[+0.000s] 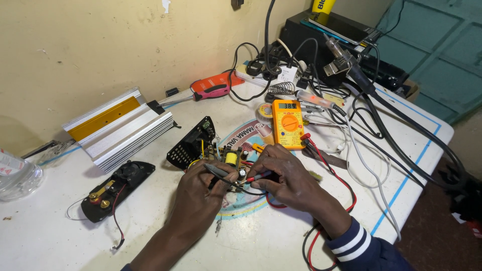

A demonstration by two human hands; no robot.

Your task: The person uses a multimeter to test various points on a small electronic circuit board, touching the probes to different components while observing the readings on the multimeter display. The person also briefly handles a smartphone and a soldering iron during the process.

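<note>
My left hand (pixel 201 193) grips a black test probe (pixel 217 172) like a pen, its tip pointing down at a small circuit board (pixel 232 156) with a yellow part. My right hand (pixel 288 175) holds a red test probe (pixel 257 176) against the same board. Red and black leads (pixel 331 175) run from the probes to an orange multimeter (pixel 288 123) just beyond the board, its display lit. A black vented plastic cover (pixel 193 143) leans at the board's left side.
A silver finned metal case (pixel 123 128) lies at the back left, a black end plate with terminals (pixel 113 193) in front of it. A red-handled screwdriver (pixel 213 91), solder reel (pixel 266 110), soldering iron (pixel 346 62), power strip and tangled cables crowd the back right.
</note>
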